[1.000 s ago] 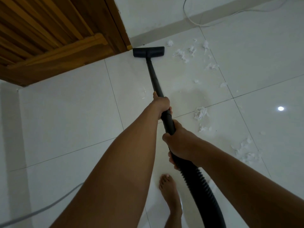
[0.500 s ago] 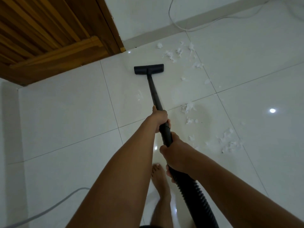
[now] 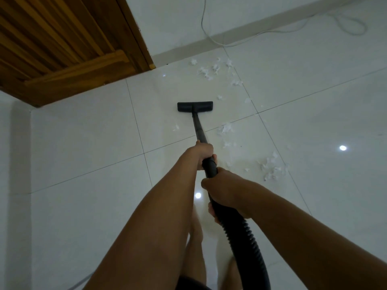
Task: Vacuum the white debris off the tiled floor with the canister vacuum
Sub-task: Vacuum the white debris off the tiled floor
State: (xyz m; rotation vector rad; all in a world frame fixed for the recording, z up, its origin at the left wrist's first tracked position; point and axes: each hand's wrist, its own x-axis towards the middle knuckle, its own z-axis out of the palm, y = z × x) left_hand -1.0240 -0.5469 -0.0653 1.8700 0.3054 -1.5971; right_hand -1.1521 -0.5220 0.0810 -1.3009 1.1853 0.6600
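The black floor nozzle (image 3: 195,106) lies flat on the white tiled floor (image 3: 83,143), on the end of a black wand (image 3: 199,128). My left hand (image 3: 202,152) grips the wand where it meets the handle. Just below it, my right hand (image 3: 223,188) grips the handle at the top of the ribbed black hose (image 3: 245,243). White debris lies to the right of the nozzle: a far patch near the wall (image 3: 211,70), a clump beside the wand (image 3: 225,129) and a larger pile at right (image 3: 272,168). The canister is out of view.
A wooden door (image 3: 62,49) and its frame stand at the upper left. A white cable (image 3: 272,32) runs along the skirting at the back. A grey cord (image 3: 78,284) crosses the floor at bottom left. My bare legs and feet (image 3: 198,235) stand under my arms.
The nozzle has been pulled back from the door frame corner toward me across the tile, and the view has shifted so more floor and cable show at the back.
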